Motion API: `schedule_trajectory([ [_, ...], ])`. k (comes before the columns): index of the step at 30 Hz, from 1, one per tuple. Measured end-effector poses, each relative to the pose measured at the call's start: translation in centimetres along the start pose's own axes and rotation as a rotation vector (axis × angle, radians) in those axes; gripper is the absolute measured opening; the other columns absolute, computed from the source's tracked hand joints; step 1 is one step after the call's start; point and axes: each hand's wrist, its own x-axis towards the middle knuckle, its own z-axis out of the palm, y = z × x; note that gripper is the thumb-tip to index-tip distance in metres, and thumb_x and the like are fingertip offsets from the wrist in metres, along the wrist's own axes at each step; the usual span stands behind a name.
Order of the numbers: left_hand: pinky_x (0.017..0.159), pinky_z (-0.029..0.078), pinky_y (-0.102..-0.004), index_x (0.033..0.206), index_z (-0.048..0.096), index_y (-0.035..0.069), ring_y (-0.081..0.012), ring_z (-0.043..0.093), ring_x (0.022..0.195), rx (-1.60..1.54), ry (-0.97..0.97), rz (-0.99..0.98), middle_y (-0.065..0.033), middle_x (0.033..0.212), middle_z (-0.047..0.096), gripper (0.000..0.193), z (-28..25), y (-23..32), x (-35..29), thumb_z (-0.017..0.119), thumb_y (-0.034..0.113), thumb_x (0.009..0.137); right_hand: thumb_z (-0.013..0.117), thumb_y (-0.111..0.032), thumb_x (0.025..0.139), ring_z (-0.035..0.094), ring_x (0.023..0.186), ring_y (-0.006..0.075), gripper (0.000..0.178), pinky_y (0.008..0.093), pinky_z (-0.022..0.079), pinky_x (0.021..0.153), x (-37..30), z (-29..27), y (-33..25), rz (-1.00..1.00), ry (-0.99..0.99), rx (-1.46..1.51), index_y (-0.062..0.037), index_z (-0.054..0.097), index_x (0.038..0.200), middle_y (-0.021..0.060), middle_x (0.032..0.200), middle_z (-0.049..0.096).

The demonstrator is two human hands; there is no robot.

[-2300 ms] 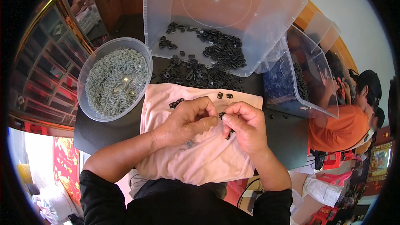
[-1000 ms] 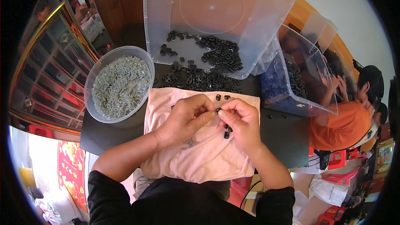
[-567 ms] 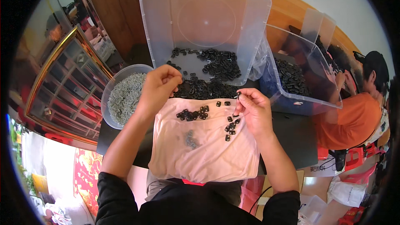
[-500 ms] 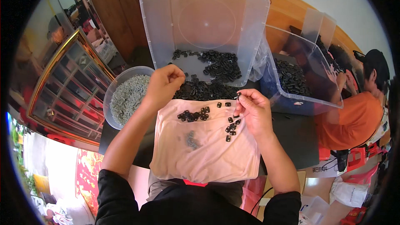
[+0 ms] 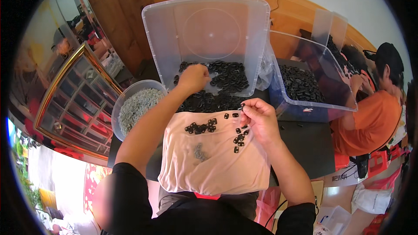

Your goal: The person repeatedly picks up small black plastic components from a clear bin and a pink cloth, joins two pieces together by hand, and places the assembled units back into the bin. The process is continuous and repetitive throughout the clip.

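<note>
My left hand (image 5: 194,78) reaches into the mouth of a clear plastic bin (image 5: 161,39), over loose black plastic parts (image 5: 228,76). Its fingers are curled together, and whatever they hold is hidden. Over the far right of a peach cloth (image 5: 217,176), my right hand (image 5: 261,119) pinches a small black plastic part (image 5: 242,105) between thumb and fingertips. Beneath that hand lie several black rectangular pieces (image 5: 239,139) with holes. A cluster of similar pieces (image 5: 200,127) rests at the cloth's upper middle, with a small heap of grey bits (image 5: 199,153) nearer me.
A round clear tub (image 5: 116,115) of small grey pieces stands at the left. On the right is another clear bin (image 5: 313,109) holding black parts. Beyond it sits a person in an orange shirt (image 5: 365,122). A gold-framed panel (image 5: 80,100) leans at far left.
My left hand has moved right and farther into the clear bin, over the black parts. My right hand keeps its pinch over the cloth. The whole view has shifted slightly.
</note>
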Motion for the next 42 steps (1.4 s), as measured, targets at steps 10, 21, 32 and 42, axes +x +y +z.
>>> schedule_trajectory([
  [10,0.071,0.049,-0.0391,0.077,0.060,0.004,-0.0311,0.061,0.080,-0.041,-0.114,-0.146,-0.0140,0.085,0.064,0.022,2.6,0.5,1.3,0.074,0.017,0.066,0.058,-0.003,0.083,0.056,0.059,0.0114,0.009,0.0282,0.053,0.053,0.0,0.1,-0.1,-0.020,0.010,-0.013,0.0023,0.059,0.091,0.0054,0.069,0.057],
  [21,0.061,0.049,-0.0242,0.089,0.057,-0.001,-0.0125,0.059,0.068,-1.190,-0.272,-0.198,-0.0098,0.081,0.064,0.010,-1.3,5.0,-8.8,0.060,-0.001,0.081,0.056,0.002,0.083,0.055,0.061,0.0092,0.010,0.0227,0.050,0.055,-0.8,1.0,-1.4,-0.200,-0.029,-0.284,0.0043,0.059,0.093,0.0046,0.074,0.056],
  [32,0.066,0.048,-0.0216,0.091,0.057,0.003,-0.0085,0.058,0.074,-1.434,-0.252,-0.158,-0.0021,0.082,0.060,0.011,0.0,4.7,-16.1,0.060,-0.002,0.082,0.054,0.007,0.082,0.055,0.067,0.0094,0.012,0.0198,0.046,0.056,-3.1,4.1,-0.7,-0.250,-0.250,-0.449,0.0066,0.058,0.094,0.0083,0.089,0.053],
  [42,0.061,0.042,-0.0199,0.091,0.058,0.002,-0.0051,0.053,0.070,-1.594,-0.319,-0.186,-0.0012,0.082,0.059,0.010,0.2,4.4,-16.7,0.060,-0.001,0.082,0.053,0.006,0.083,0.059,0.068,0.0133,0.009,0.0250,0.051,0.061,-3.1,4.6,0.5,-0.013,-0.314,-0.178,0.0055,0.056,0.092,0.0096,0.084,0.057],
])
